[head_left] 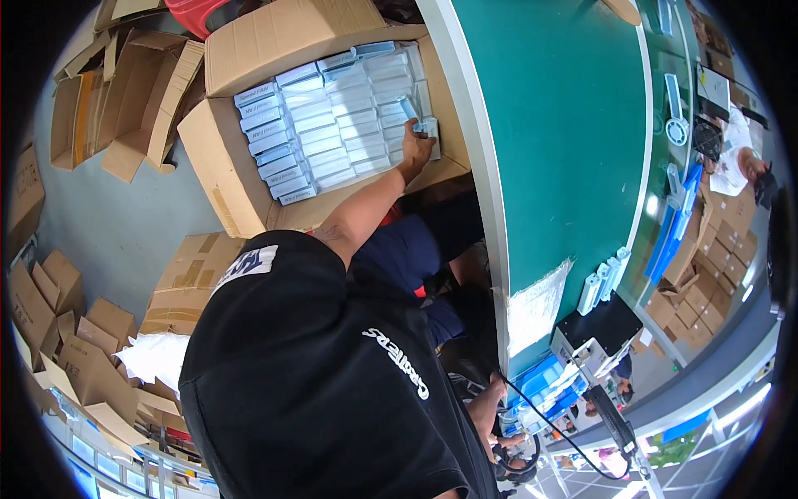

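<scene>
My left hand point(418, 145) reaches into the right side of a large open cardboard carton point(291, 37). Its fingers are bent around a small pale-blue box point(431, 127) by the carton's right wall. Just above the fingertips, another slim pale-blue box point(407, 108) lies tilted on top of the others. Rows of narrow white and pale-blue boxes point(332, 137) fill the carton, packed side by side. My right hand is out of view; only the short sleeve on that side shows at the lower edge.
A green-topped table point(565, 125) with a pale edge runs along the right, bearing pale-blue pieces point(604, 281) and a black plate point(611, 324). Open cartons point(125, 100) stand at left. A bare forearm point(486, 407), whose I cannot tell, is at the table's near edge; other people are beyond.
</scene>
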The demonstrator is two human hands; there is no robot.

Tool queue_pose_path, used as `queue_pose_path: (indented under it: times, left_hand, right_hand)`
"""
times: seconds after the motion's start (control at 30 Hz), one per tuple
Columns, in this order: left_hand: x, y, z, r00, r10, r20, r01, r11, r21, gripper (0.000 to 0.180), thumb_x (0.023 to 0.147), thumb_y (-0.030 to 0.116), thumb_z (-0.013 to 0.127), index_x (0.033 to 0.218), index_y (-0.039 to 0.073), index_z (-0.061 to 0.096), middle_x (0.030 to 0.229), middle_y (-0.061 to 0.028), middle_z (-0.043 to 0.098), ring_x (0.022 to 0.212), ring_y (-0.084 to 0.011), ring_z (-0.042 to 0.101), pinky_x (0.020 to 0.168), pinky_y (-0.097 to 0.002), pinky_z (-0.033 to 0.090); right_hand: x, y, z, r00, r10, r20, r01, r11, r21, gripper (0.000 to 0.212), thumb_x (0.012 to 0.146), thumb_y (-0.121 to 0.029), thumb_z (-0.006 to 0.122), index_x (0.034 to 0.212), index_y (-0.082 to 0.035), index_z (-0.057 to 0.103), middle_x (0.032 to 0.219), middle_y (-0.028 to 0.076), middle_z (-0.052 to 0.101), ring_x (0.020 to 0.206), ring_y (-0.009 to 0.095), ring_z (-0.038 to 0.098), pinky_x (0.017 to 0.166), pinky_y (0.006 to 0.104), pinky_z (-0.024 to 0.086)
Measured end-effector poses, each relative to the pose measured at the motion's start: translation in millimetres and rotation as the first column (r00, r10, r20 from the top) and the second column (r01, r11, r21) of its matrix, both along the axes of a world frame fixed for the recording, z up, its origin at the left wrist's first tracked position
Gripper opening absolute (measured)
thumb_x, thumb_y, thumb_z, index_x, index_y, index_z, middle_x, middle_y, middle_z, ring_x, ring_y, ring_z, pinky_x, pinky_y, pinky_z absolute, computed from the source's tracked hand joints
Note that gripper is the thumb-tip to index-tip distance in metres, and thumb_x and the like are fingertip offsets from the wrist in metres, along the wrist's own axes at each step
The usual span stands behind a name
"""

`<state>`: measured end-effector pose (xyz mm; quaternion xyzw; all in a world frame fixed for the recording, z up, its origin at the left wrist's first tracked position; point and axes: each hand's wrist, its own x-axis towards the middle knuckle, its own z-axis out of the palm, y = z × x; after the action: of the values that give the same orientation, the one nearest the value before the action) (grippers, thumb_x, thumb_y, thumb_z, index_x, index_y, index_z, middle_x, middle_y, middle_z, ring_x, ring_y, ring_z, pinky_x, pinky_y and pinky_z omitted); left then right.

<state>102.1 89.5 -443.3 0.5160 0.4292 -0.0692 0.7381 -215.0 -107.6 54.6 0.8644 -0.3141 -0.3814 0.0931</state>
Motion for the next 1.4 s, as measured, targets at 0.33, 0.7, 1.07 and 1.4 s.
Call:
queue_pose_path:
  times: [0.33,0.7,1.07,1.4]
  left_hand:
    - [18.1,-9.7,12.2,0.989,0.042,-0.139,-0.023,0.99,0.137,0.072,0.083,0.028,0.073,0.144,0.003,0.044,0.115,-0.03,0.069,0.106,-0.0474,0.067,0.096,-0.0478,0.051]
    - [19.4,-3.1,-33.2,0.96,0.261,-0.106,-0.282,0.89,-0.357,0.044,0.088,0.016,0.072,0.124,-0.003,0.055,0.106,-0.0216,0.068,0.096,-0.0363,0.069,0.072,-0.046,0.062]
    - [17.7,-34.0,-77.9,0.983,-0.051,0.178,0.047,0.999,0.027,0.057,0.084,0.002,0.073,0.131,0.004,0.041,0.111,-0.0182,0.066,0.089,-0.0314,0.069,0.066,-0.0433,0.064]
    - [6.7,22.1,-96.4,0.984,-0.074,0.163,0.109,0.969,-0.221,0.026,0.098,0.024,0.056,0.122,0.012,0.055,0.104,-0.0134,0.069,0.094,-0.0263,0.068,0.077,-0.0467,0.057]
  right_hand:
    - [2.3,0.7,-0.2,1.0,-0.006,0.008,0.006,1.0,0.01,0.048,0.104,-0.021,0.04,0.147,-0.002,0.043,0.154,0.02,0.043,0.142,0.033,0.042,0.12,0.0437,0.033]
    - [1.1,1.3,-1.0,1.0,-0.023,0.018,0.023,1.0,0.019,0.049,0.103,-0.022,0.04,0.147,0.0,0.045,0.152,0.02,0.045,0.14,0.033,0.044,0.119,0.0446,0.035]
    - [-0.6,-20.6,-9.1,0.997,-0.069,0.031,0.069,0.998,0.0,0.05,0.103,-0.023,0.039,0.146,0.001,0.046,0.15,0.02,0.047,0.138,0.034,0.046,0.118,0.0455,0.036]
    - [-45.0,-151.6,-72.8,0.72,-0.479,0.502,0.578,0.814,-0.053,0.051,0.103,-0.024,0.039,0.145,0.002,0.047,0.149,0.02,0.049,0.137,0.035,0.048,0.117,0.0464,0.038]
